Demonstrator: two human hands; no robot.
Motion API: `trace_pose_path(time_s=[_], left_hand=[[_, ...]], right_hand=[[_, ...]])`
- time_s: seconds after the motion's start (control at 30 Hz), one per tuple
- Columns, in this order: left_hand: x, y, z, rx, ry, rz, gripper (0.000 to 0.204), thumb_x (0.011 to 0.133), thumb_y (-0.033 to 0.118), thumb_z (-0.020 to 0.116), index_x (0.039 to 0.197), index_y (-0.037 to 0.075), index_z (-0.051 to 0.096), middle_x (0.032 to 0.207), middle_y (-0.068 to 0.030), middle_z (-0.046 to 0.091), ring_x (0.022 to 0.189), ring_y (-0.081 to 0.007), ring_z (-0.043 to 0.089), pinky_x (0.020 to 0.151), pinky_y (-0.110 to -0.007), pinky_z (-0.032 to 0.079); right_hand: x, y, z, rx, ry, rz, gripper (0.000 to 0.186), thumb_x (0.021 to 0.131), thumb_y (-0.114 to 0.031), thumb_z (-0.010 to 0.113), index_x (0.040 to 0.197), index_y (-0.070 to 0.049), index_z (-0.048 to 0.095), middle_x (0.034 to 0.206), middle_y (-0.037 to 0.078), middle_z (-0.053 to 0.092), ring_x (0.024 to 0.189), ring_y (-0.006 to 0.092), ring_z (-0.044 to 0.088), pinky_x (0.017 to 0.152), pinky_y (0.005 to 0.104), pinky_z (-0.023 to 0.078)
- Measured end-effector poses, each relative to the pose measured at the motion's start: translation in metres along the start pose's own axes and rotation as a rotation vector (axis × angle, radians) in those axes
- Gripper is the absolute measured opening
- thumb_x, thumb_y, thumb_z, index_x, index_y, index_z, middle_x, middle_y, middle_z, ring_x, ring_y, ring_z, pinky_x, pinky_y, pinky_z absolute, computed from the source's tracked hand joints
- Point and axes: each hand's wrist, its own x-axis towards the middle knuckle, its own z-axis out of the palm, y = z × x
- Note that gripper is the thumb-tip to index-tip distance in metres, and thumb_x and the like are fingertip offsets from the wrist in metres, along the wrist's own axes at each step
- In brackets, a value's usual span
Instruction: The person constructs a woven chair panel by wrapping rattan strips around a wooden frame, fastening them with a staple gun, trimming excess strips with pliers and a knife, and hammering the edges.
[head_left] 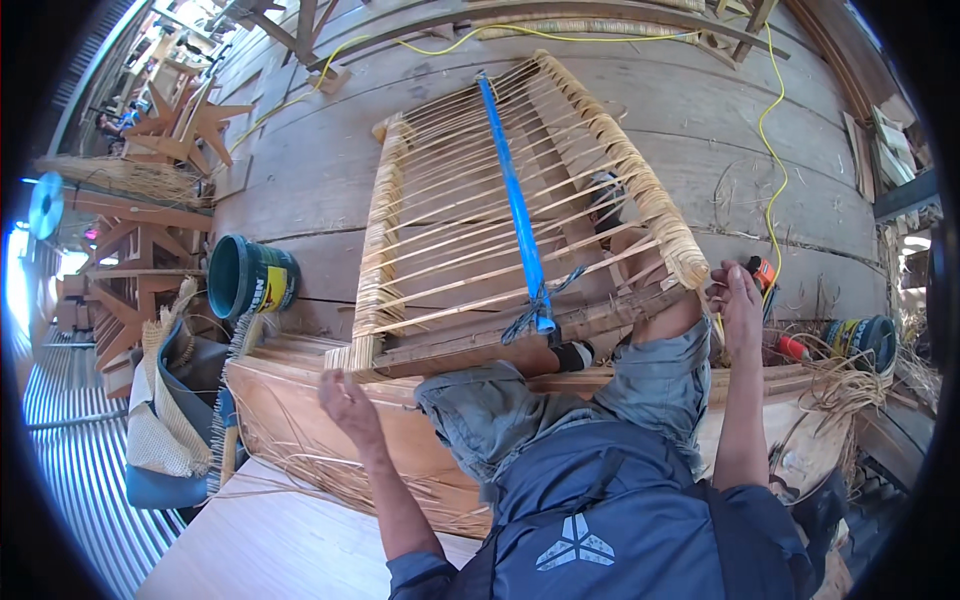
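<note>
A wooden frame lies across my legs, its left side (378, 250) and right side (625, 150) thickly wrapped in pale cane. Thin cane strands (450, 238) stretch between those sides. Lengthwise over them runs a blue bar (513, 195), with dark cord (530, 312) tied round its near end. My left hand (350, 408) is beside the near left corner, fingers loosely bent and apart, holding nothing I can see. Close to the near right corner, my right hand (740, 305) has its fingers curled together in a pinch. Whatever they hold, if anything, is too small to make out.
A dark green bucket (228, 278) stands left of the frame; another bucket (872, 343) lies at right. An orange-and-black tool (763, 272) is beside my right hand. A yellow cord (768, 140) crosses the plank floor (690, 150). Loose cane (850, 390) lies at right.
</note>
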Motion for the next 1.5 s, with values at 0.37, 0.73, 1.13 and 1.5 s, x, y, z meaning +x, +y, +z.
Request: trace_pose_path(time_s=[0.37, 0.73, 1.13, 1.5], left_hand=[[0.021, -0.086, 0.027, -0.055, -0.276, -0.168, 0.042, 0.094, 0.027, 0.043, 0.12, -0.006, 0.049, 0.117, -0.0238, 0.05, 0.111, -0.0353, 0.046, 0.098, -0.039, 0.034], [0.01, 0.071, 0.02, -0.053, -0.043, 0.249, 0.03, 0.086, 0.007, 0.051, 0.114, -0.003, 0.05, 0.113, -0.0191, 0.053, 0.108, -0.0331, 0.049, 0.094, -0.041, 0.038], [-0.064, 0.332, 0.088, -0.326, -0.58, 0.825, 0.049, 0.079, 0.03, 0.065, 0.114, 0.001, 0.048, 0.102, -0.018, 0.058, 0.093, -0.0321, 0.057, 0.079, -0.041, 0.048], [-0.018, 0.349, 0.075, -0.409, -0.458, 0.892, 0.045, 0.083, 0.041, 0.06, 0.107, 0.004, 0.056, 0.081, -0.0167, 0.063, 0.075, -0.0353, 0.062, 0.061, -0.043, 0.049]], right_hand=[[0.007, -0.03, 0.016, -0.29, 0.098, -0.227, 0.027, 0.093, -0.028, 0.052, 0.102, -0.004, 0.06, 0.085, 0.002, 0.06, 0.072, 0.009, 0.054, 0.062, 0.0224, 0.043], [-0.042, 0.024, -0.024, -0.973, 0.067, -0.44, 0.025, 0.087, -0.017, 0.054, 0.108, -0.003, 0.056, 0.089, 0.017, 0.063, 0.083, 0.0356, 0.061, 0.073, 0.0393, 0.047], [-0.078, 0.005, -0.028, -0.241, -0.237, 0.102, 0.019, 0.094, -0.018, 0.05, 0.095, -0.002, 0.06, 0.059, -0.003, 0.046, 0.049, 0.0041, 0.04, 0.045, 0.019, 0.033], [-0.092, -0.055, 0.007, 0.037, -0.384, -0.073, 0.019, 0.094, -0.017, 0.049, 0.099, -0.002, 0.059, 0.062, -0.007, 0.038, 0.054, 0.0017, 0.034, 0.048, 0.0176, 0.028]])
